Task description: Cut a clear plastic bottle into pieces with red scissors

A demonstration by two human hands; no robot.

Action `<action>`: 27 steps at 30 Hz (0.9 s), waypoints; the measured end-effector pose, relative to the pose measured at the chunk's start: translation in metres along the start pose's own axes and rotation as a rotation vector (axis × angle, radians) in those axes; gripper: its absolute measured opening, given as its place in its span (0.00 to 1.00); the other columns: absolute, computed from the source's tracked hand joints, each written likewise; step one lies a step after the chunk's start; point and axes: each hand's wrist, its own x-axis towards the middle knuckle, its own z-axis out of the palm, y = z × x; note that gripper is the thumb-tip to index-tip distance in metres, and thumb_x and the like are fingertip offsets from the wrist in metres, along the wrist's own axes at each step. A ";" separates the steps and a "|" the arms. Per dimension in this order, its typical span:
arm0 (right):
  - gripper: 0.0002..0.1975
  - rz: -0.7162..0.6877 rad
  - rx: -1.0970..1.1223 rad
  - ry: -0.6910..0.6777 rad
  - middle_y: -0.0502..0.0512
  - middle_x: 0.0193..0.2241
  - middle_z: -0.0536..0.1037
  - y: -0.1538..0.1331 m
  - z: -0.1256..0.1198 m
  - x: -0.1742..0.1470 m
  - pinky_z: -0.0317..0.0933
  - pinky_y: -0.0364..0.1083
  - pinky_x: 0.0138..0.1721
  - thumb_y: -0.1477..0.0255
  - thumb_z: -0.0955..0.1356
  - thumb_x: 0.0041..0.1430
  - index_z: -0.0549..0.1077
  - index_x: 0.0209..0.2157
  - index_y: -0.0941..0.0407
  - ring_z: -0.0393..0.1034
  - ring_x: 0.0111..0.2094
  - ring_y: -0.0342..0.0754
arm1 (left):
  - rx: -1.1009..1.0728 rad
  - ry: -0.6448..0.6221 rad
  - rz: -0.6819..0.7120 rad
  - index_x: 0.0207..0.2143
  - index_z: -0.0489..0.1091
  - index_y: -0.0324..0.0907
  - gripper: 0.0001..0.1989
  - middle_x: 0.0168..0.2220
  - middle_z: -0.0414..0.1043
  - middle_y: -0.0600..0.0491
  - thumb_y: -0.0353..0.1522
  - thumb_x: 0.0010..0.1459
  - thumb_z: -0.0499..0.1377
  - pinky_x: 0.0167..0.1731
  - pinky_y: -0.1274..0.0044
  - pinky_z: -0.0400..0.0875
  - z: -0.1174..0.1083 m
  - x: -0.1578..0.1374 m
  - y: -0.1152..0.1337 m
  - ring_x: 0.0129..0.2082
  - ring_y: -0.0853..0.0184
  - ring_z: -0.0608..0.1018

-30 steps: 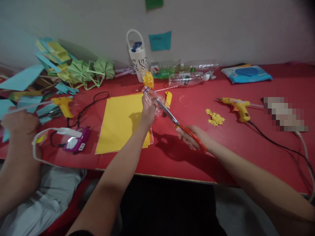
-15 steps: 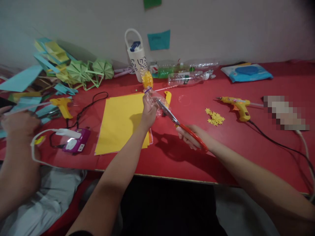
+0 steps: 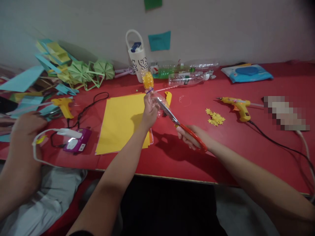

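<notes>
My left hand [image 3: 150, 113] is closed around a clear plastic bottle piece [image 3: 160, 98], held up over the table. Yellow bits [image 3: 148, 80] fill or cover its far end, and a blue band circles it just below them. In my right hand [image 3: 190, 136] is a pair of scissors [image 3: 177, 122] with red handles. Its metal blades point up and left and meet the clear plastic beside my left fingers; whether they are cutting into it I cannot tell. A yellow cutter [image 3: 168, 97] lies behind the bottle piece, partly hidden.
Yellow paper sheets [image 3: 120, 124] lie left of centre, small yellow stars [image 3: 216, 118] to the right. Glue guns [image 3: 237, 106] rest on both sides. Plastic bottles [image 3: 187, 78], a white tumbler [image 3: 138, 62] and a wipes pack [image 3: 247, 72] line the wall. A co-worker's arm [image 3: 24, 147] reaches in at left.
My hands, the scissors and the bottle piece keep nearly the same place. At the left, the co-worker's hand has shifted slightly to the right. The view has moved very little.
</notes>
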 end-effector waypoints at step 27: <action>0.29 -0.014 0.059 -0.001 0.39 0.09 0.58 0.004 -0.001 0.003 0.57 0.39 0.14 0.41 0.66 0.54 0.63 0.23 0.53 0.53 0.09 0.36 | 0.033 -0.063 -0.035 0.53 0.52 0.52 0.31 0.50 0.69 0.45 0.50 0.55 0.62 0.53 0.60 0.69 0.008 -0.006 0.000 0.52 0.55 0.75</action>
